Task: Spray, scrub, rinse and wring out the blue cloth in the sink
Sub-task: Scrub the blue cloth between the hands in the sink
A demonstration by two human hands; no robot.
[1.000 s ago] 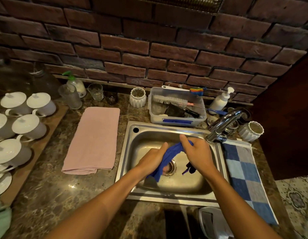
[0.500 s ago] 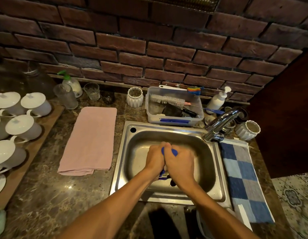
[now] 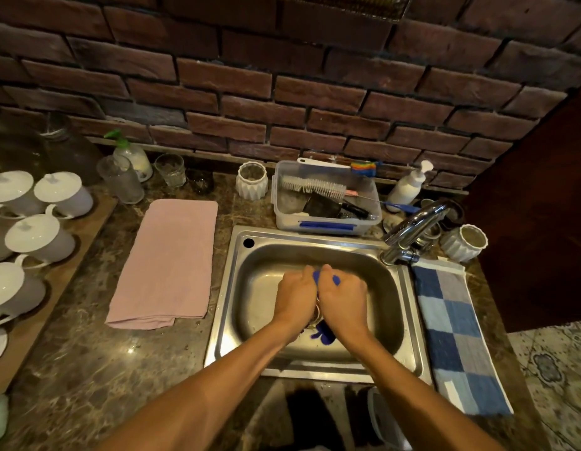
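Observation:
Both my hands are together over the middle of the steel sink (image 3: pixel 237 288). My left hand (image 3: pixel 295 296) and my right hand (image 3: pixel 343 297) each grip the blue cloth (image 3: pixel 323 335), squeezed between them. Only a small blue edge shows above my knuckles and a loose end hangs below my wrists near the drain. Most of the cloth is hidden inside my fists. The chrome tap (image 3: pixel 413 229) stands at the sink's back right corner, with no water visible from it.
A pink towel (image 3: pixel 167 265) lies left of the sink, a blue checked cloth (image 3: pixel 452 333) right of it. Behind the sink stand a plastic tub of brushes (image 3: pixel 325 200), a white pump bottle (image 3: pixel 409 185), a green-topped spray bottle (image 3: pixel 129 154), glasses and white ribbed pots. White lidded cups (image 3: pixel 38 236) fill the left.
My hands came together from holding the cloth stretched apart; the cloth is now bunched inside both fists, lower in the sink, with one end hanging down.

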